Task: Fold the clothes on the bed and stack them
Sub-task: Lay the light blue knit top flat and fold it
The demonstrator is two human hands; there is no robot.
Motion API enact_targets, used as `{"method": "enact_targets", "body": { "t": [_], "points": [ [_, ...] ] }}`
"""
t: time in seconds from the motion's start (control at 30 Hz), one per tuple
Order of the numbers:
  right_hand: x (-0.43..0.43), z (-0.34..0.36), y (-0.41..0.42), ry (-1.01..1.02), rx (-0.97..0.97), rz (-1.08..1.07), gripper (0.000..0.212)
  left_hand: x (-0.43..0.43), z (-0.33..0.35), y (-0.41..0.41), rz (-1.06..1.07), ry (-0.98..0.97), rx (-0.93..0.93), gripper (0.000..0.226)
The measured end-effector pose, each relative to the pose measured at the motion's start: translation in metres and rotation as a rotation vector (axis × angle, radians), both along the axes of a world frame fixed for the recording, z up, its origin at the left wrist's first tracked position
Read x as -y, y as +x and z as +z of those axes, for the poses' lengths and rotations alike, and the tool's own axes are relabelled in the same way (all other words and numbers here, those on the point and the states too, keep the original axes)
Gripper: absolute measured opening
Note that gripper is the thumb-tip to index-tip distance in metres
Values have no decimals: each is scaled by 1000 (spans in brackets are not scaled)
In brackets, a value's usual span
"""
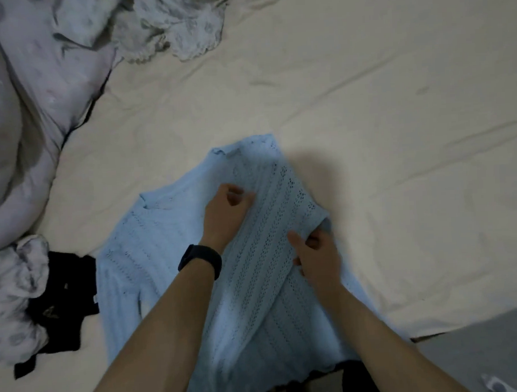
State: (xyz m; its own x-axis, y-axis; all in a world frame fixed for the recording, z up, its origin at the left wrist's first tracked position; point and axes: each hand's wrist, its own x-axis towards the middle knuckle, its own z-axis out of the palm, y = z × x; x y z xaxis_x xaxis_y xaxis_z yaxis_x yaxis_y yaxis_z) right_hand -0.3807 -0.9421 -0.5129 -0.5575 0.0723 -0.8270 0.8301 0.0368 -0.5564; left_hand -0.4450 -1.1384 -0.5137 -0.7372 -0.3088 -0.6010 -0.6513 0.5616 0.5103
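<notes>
A light blue knit sweater (153,259) lies spread on the cream bed sheet (366,117) near the front edge. One sleeve (269,201) is folded diagonally across its body. My left hand (225,212), with a dark band on the wrist, pinches the sleeve's edge near the middle of the sweater. My right hand (316,255) grips the same sleeve lower down at the sweater's right side, thumb on top. A black garment (63,299) lies crumpled at the left, beside the sweater.
A pale lilac duvet (25,117) is heaped along the left side. A grey-white patterned cloth (167,28) lies bunched at the back, and more of it (12,295) at the front left. The bed's edge and grey floor (489,342) show at the lower right.
</notes>
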Motion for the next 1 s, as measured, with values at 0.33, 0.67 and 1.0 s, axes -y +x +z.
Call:
{"method": "enact_targets", "body": {
  "t": [0.33,0.67,1.0],
  "points": [
    [47,-1,83,-104,201,266,38,83,17,256,-89,43,443,41],
    [107,15,228,-136,290,425,22,126,15,365,212,326,316,26],
    [98,21,252,512,-185,1066,29,117,18,409,-21,-155,73,33]
  ]
}}
